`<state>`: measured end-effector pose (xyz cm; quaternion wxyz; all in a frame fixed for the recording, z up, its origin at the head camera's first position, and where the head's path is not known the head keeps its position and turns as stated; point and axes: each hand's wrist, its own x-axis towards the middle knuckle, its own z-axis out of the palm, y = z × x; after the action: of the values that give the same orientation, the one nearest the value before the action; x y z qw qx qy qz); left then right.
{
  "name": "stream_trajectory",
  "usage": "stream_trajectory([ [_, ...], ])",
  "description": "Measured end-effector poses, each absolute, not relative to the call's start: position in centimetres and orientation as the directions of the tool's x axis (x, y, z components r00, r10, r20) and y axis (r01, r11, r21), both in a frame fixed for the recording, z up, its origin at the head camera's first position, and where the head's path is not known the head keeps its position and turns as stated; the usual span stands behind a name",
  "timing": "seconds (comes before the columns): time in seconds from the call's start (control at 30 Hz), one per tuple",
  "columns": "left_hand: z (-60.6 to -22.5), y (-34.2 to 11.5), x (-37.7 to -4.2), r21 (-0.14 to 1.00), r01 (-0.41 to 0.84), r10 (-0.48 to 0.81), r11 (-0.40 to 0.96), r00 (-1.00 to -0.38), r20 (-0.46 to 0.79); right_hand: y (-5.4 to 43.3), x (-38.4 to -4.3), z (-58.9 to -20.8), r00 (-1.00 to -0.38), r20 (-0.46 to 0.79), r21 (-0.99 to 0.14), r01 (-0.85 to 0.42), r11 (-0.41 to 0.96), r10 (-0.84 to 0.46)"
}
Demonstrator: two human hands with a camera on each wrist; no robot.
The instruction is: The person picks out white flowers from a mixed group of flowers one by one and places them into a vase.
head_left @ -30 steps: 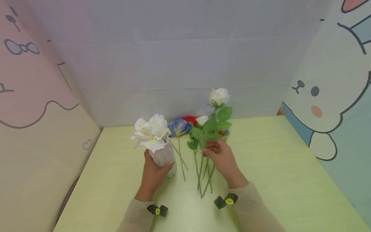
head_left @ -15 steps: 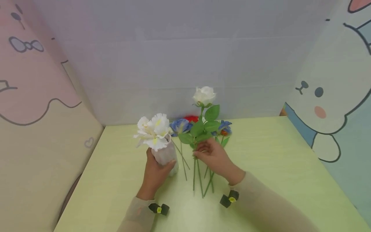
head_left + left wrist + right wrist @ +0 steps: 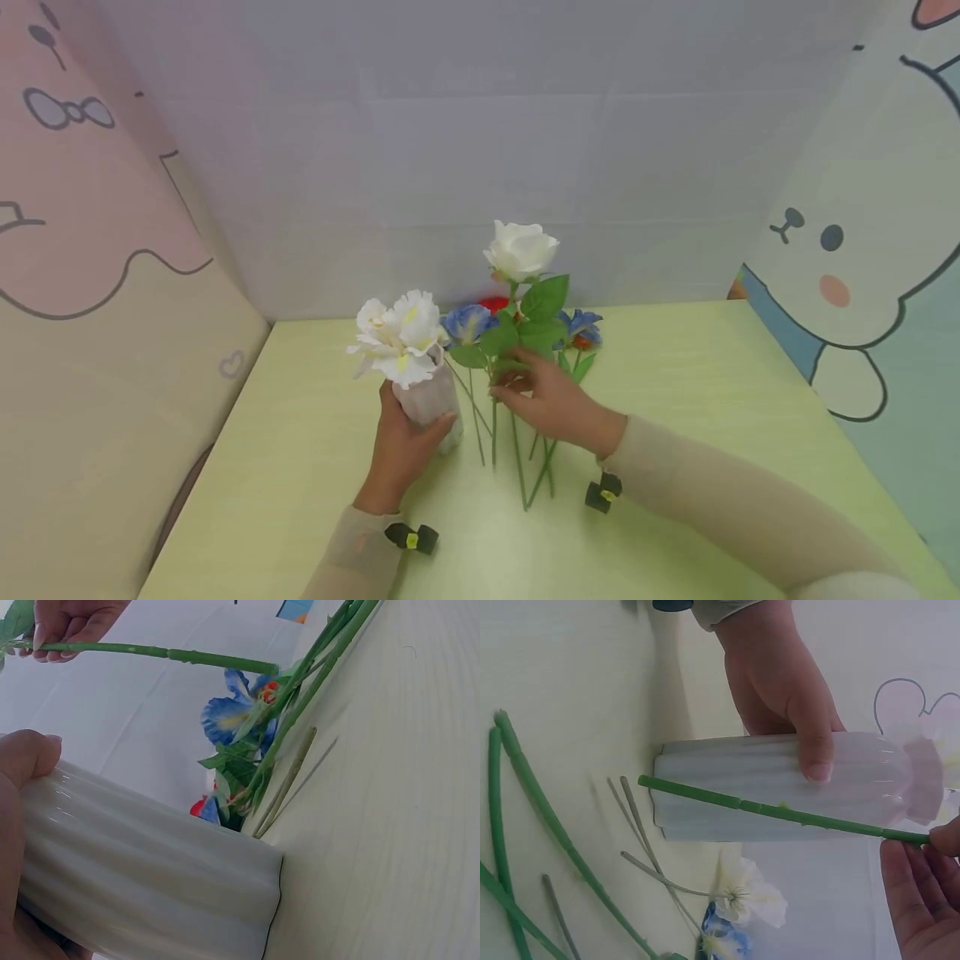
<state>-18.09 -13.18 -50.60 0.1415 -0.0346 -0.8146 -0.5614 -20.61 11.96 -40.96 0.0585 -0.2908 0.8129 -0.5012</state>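
Note:
In the head view my left hand (image 3: pixel 405 450) grips a pale ribbed vase (image 3: pixel 429 404) round its side, thumb across the front. White ruffled artificial flowers (image 3: pixel 401 337) stand out of its mouth. To the right, my right hand (image 3: pixel 555 398) pinches the leafy stem of a white artificial rose (image 3: pixel 520 252), its bloom up and its lower stem hanging down. The right wrist view has the rose's bare green stem (image 3: pixel 772 813) running alongside the vase, outside it. From the left wrist, the vase's base (image 3: pixel 247 892) is seen right at the tabletop.
Blue flowers (image 3: pixel 468 323), a red flower (image 3: pixel 492 305) and another blue bloom (image 3: pixel 581 325) lie at the back of the light-green table (image 3: pixel 712 433). Several of their stems (image 3: pixel 519 467) cross toward the front. A grey-white wall sheet (image 3: pixel 480 158) rises behind.
My right hand has moved left with the white rose, bringing it nearer the vase and lifting its stem end. The left hand and vase stay nearly in place.

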Motion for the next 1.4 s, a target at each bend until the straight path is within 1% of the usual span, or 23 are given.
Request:
stream_trajectory([
  [0.13, -50.6, -13.2, -18.1, 0.911, 0.2, -0.107, 0.362, -0.961, 0.254, 11.8, -21.5, -40.4, -0.793, 0.321, -0.823, -0.505, 0.262, -0.518],
  [0.33, -50.4, -13.2, -17.9, 0.915, 0.189, -0.107, 0.356, -0.965, 0.241, 11.7, -22.4, -39.6, -0.738, 0.501, -0.776, -0.614, 0.141, -0.452],
  [0.5, -50.4, -13.2, -18.0, 0.904, 0.208, -0.103, 0.373, -0.959, 0.263, 11.7, -23.0, -38.1, -0.708, 0.575, -0.737, -0.666, 0.117, -0.41],
  [0.6, -50.4, -13.2, -18.0, 0.898, 0.212, -0.103, 0.385, -0.957, 0.27, 11.8, -23.2, -36.7, -0.723, 0.588, -0.751, -0.655, 0.088, -0.362],
  [0.7, -50.4, -13.2, -18.0, 0.899, 0.208, -0.106, 0.385, -0.958, 0.267, 12.1, -23.4, -35.4, -0.72, 0.621, -0.754, -0.657, 0.016, -0.309],
  [0.8, -50.4, -13.2, -18.0, 0.901, 0.201, -0.105, 0.384, -0.96, 0.259, 12.3, -23.6, -34.3, -0.732, 0.634, -0.753, -0.657, 0.014, -0.248],
  [0.87, -50.4, -13.1, -18.0, 0.902, 0.193, -0.109, 0.385, -0.962, 0.252, 12.4, -23.8, -33.7, -0.751, 0.623, -0.77, -0.638, 0.0, -0.217],
  [0.97, -50.3, -13.2, -17.9, 0.903, 0.182, -0.109, 0.389, -0.964, 0.241, 12.2, -24.1, -33.1, -0.783, 0.596, -0.802, -0.594, -0.069, -0.178],
  [1.07, -50.3, -13.2, -17.9, 0.907, 0.174, -0.107, 0.384, -0.967, 0.231, 11.9, -24.3, -32.8, -0.798, 0.584, -0.811, -0.564, -0.157, -0.151],
  [1.13, -50.2, -13.2, -17.9, 0.91, 0.173, -0.104, 0.376, -0.968, 0.228, 11.6, -24.3, -32.6, -0.795, 0.591, -0.804, -0.566, -0.18, -0.138],
  [1.27, -50.2, -13.2, -17.9, 0.911, 0.177, -0.105, 0.371, -0.967, 0.231, 11.2, -24.4, -32.1, -0.77, 0.626, -0.773, -0.594, -0.222, -0.122],
  [1.4, -50.3, -13.2, -18.0, 0.908, 0.182, -0.103, 0.376, -0.966, 0.237, 11.1, -24.3, -31.6, -0.753, 0.654, -0.742, -0.621, -0.252, -0.071],
])
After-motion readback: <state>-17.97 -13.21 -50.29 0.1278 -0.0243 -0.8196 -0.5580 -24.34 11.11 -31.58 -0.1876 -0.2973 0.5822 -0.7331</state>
